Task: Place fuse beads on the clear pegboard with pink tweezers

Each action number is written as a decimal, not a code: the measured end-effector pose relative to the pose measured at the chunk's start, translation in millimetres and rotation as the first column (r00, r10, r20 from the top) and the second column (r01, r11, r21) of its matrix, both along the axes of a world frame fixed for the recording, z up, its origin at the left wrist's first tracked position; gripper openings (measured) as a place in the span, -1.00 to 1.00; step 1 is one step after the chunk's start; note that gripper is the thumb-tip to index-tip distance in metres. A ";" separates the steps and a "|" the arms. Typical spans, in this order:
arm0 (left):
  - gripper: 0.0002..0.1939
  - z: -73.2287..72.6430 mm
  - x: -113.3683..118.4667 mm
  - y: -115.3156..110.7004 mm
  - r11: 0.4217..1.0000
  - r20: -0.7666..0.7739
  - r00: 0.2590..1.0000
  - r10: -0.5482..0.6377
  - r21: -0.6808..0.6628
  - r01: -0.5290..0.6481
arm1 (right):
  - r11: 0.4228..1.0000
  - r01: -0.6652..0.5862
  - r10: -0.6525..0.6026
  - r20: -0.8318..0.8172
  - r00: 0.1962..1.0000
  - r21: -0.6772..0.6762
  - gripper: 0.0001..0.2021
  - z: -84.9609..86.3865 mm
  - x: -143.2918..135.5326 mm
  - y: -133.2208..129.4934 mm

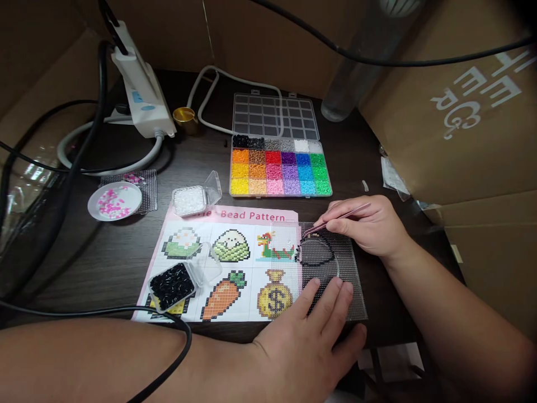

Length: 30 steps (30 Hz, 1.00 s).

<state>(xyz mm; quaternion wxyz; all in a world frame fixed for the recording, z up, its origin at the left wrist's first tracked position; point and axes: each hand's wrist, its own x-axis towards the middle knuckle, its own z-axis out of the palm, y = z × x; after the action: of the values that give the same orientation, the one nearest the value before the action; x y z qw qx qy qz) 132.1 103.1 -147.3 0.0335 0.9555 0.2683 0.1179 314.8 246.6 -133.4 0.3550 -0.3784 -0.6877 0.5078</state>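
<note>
My right hand (373, 226) pinches a pair of pink tweezers (342, 217), whose tips reach the upper left of a clear pegboard (352, 280). On that board, black beads form a rounded outline (318, 264), with a few pale beads at its top near the tips. Whether the tips grip a bead is too small to tell. Fingers spread, my left hand (308, 341) rests on the board's lower edge. The board overlaps the right part of a bead pattern sheet (205, 274). An open box of black beads (172, 285) lies on the sheet's lower left.
A box of white beads (188, 200) sits at the sheet's top edge. Behind it lies a sorted bead case (281, 168), lid open. Further left are a dish of pink and white beads (115, 201) and a power strip (145, 95). A black cable (184, 341) crosses my left forearm.
</note>
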 end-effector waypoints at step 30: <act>-0.52 2.5 -1.5 0.8 1.000 -0.064 0.998 -0.023 0.017 0.025 | 0.999 0.039 -0.040 0.032 0.999 0.012 -0.96 1.0 2.2 0.7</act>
<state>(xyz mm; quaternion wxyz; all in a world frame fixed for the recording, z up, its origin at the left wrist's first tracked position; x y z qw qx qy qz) 130.6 103.9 -144.8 0.0181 0.9622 0.2567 0.0895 317.0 247.3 -132.4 0.3562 -0.3979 -0.6886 0.4906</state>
